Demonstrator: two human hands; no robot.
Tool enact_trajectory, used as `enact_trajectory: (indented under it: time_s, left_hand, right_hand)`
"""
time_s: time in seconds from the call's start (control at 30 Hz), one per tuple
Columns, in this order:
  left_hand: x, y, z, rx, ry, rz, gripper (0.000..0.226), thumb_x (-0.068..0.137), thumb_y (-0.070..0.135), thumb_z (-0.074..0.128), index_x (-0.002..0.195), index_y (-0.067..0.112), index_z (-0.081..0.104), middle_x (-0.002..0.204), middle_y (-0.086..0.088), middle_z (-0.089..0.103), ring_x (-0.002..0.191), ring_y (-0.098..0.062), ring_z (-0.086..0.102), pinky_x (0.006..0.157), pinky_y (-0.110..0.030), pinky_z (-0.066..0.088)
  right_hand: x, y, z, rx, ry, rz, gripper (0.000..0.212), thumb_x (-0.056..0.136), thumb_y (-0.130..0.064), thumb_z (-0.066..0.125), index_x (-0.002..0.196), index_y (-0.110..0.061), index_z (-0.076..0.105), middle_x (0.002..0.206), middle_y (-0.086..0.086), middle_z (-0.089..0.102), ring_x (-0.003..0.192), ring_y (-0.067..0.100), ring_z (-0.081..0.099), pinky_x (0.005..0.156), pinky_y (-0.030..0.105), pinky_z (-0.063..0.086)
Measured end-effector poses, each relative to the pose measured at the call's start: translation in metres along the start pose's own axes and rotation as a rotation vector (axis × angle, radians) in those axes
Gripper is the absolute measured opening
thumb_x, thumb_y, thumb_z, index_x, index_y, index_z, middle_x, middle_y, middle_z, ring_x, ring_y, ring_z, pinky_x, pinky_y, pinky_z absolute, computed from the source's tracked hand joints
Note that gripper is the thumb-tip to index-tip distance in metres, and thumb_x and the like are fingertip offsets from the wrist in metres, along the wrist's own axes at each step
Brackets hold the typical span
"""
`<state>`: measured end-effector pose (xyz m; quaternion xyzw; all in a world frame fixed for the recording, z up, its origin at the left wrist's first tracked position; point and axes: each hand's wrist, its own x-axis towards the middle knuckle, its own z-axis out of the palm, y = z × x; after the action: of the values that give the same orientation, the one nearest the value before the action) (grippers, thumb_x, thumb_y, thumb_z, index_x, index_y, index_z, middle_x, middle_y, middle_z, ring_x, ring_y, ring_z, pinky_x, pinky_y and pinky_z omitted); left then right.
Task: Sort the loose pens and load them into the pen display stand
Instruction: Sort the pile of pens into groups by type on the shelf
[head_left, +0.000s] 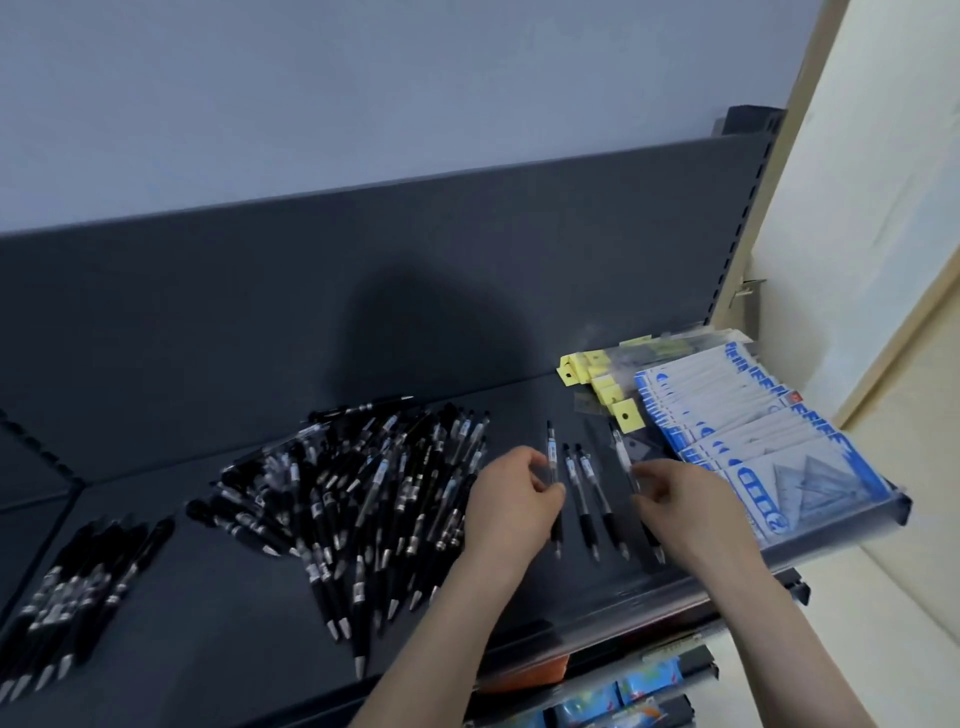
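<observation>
Looking over this dark grey metal shelf (208, 597): a big heap of black click pens (374, 493) sits mid-shelf, with a smaller bunch (78, 587) far left and blue-and-white ruler packets (753, 441) stacked on the right. The left hand (514, 509) pinches one clear-barrelled black pen (550, 457), and the right hand (680, 499) has its fingers curled on another pen (623, 457). Two more pens (587, 493) lie flat between them.

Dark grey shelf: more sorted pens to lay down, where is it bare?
Bare between the small black pen bundle and the big black pen heap, and behind the four single pens. Crowded right: blue-white ruler packets.
</observation>
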<state>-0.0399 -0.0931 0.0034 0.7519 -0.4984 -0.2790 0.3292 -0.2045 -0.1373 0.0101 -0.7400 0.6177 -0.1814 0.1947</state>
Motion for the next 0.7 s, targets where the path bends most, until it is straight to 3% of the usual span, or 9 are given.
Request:
enact_trajectory:
  time_s: [0.2, 0.57, 0.7]
  left_hand:
    - [0.008, 0.007, 0.031, 0.170, -0.023, -0.069, 0.021, 0.090, 0.024, 0.060, 0.110, 0.016, 0.062, 0.098, -0.001, 0.065, 0.077, -0.022, 0.068, 0.075, -0.039, 0.058]
    - [0.006, 0.015, 0.043, 0.200, 0.025, -0.075, 0.022, 0.089, 0.022, 0.060, 0.108, 0.014, 0.065, 0.094, -0.001, 0.066, 0.077, -0.022, 0.067, 0.074, -0.039, 0.057]
    - [0.004, 0.011, 0.035, 0.265, 0.108, -0.027, 0.037, 0.090, 0.025, 0.060, 0.127, 0.020, 0.059, 0.104, 0.003, 0.062, 0.092, -0.012, 0.058, 0.075, -0.021, 0.044]
  right_hand:
    - [0.020, 0.007, 0.012, -0.080, -0.127, -0.066, 0.023, 0.087, -0.026, 0.061, 0.108, -0.020, 0.069, 0.100, 0.001, 0.071, 0.096, 0.020, 0.064, 0.080, 0.029, 0.049]
    - [0.032, 0.018, 0.013, -0.054, -0.156, -0.139, 0.020, 0.085, -0.024, 0.061, 0.102, -0.022, 0.071, 0.098, 0.000, 0.072, 0.096, 0.020, 0.064, 0.080, 0.032, 0.051]
    - [0.034, 0.017, 0.011, -0.033, -0.138, -0.132, 0.020, 0.085, -0.022, 0.060, 0.101, -0.017, 0.070, 0.097, 0.000, 0.072, 0.095, 0.021, 0.064, 0.080, 0.032, 0.051]
